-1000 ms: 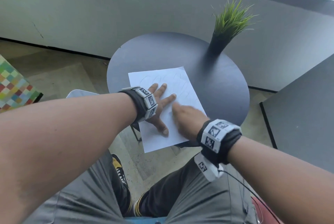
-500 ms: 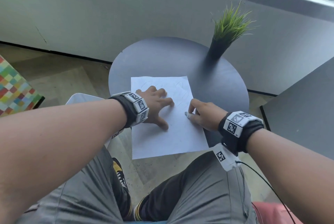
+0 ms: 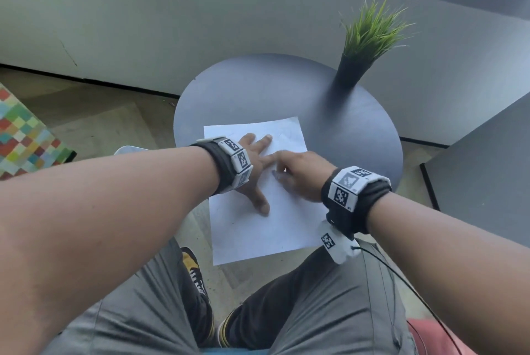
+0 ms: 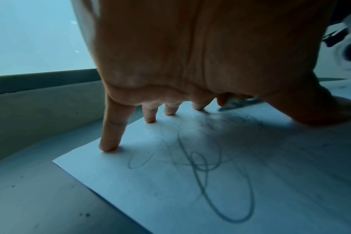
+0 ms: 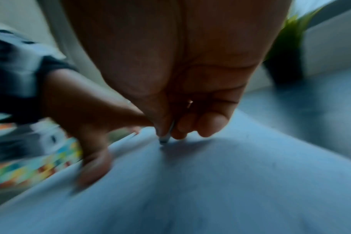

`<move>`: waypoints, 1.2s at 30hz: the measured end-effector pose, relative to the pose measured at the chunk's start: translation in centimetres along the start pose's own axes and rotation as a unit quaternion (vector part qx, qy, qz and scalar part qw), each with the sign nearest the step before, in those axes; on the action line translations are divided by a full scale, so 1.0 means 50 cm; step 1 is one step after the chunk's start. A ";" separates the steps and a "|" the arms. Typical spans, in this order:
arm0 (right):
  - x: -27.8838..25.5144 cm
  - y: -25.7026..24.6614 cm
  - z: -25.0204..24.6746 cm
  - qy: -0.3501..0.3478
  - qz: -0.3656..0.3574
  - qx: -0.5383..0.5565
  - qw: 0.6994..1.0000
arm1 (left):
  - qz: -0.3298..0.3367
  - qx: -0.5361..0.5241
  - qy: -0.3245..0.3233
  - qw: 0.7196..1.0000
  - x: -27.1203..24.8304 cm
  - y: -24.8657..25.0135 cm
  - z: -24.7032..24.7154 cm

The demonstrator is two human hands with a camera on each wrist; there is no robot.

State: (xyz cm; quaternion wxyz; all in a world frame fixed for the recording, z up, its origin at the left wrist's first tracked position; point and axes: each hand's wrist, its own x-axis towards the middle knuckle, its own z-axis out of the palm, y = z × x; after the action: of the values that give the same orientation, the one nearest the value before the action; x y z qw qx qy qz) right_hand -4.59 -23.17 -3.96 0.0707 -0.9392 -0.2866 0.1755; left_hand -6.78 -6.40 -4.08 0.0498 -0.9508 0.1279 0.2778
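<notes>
A white sheet of paper lies on a round dark surface. Its long axis runs away from the person, and its near end hangs past the rim. The left hand presses on the sheet's left half with fingers straight and spread, holding nothing. Over the sheet's middle, the right hand has its grip closed on a pen. The pen stands steeply, tip down on the paper just right of the left fingers, its upper end hidden. Looping scribbles mark the sheet's far part. A potted plant stands beyond its far right corner.
</notes>
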 end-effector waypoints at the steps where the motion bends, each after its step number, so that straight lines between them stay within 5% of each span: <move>1: -0.012 -0.009 0.006 -0.027 -0.050 0.001 0.998 | 0.002 -0.002 0.001 1.000 0.002 0.000 0.002; 3: -0.014 -0.004 0.001 -0.037 -0.063 0.005 0.997 | 0.003 -0.003 0.003 1.000 0.004 0.001 0.003; 7: 0.008 0.037 -0.018 0.042 0.085 0.009 0.995 | 0.001 0.005 -0.001 1.000 0.008 0.005 0.001; 12: -0.024 -0.029 0.014 -0.076 -0.090 0.009 0.993 | 0.004 0.012 -0.008 1.000 0.013 0.004 -0.001; 17: 0.011 0.013 -0.013 0.043 0.088 0.009 0.995 | 0.004 0.000 0.004 1.000 0.006 0.000 0.003; 20: -0.018 -0.034 0.014 -0.027 -0.052 0.031 0.998 | 0.001 -0.004 -0.006 1.000 0.003 0.000 0.000; 22: -0.023 -0.031 0.009 -0.061 -0.077 0.030 0.995 | 0.001 -0.005 -0.007 1.000 0.004 0.002 0.000; 26: 0.012 0.021 -0.012 0.041 0.085 0.005 0.996 | 0.004 -0.001 0.003 1.000 0.009 -0.001 0.007; 31: -0.024 -0.031 0.007 -0.066 -0.091 0.017 0.994 | 0.009 0.002 -0.001 1.000 0.009 -0.001 0.003; 35: 0.020 0.035 -0.023 0.034 0.078 0.007 0.996 | 0.004 0.005 0.006 1.000 0.011 0.000 0.004; 36: 0.016 0.035 -0.023 0.043 0.072 -0.005 0.996 | 0.005 0.008 0.005 1.000 0.010 0.001 0.004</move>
State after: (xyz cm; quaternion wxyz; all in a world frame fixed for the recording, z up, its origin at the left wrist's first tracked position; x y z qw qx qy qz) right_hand -2.65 -24.20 -3.55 0.0659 -0.9644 -0.2156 0.1379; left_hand -6.46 -6.52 -4.52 0.0556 -0.9510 0.1347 0.2727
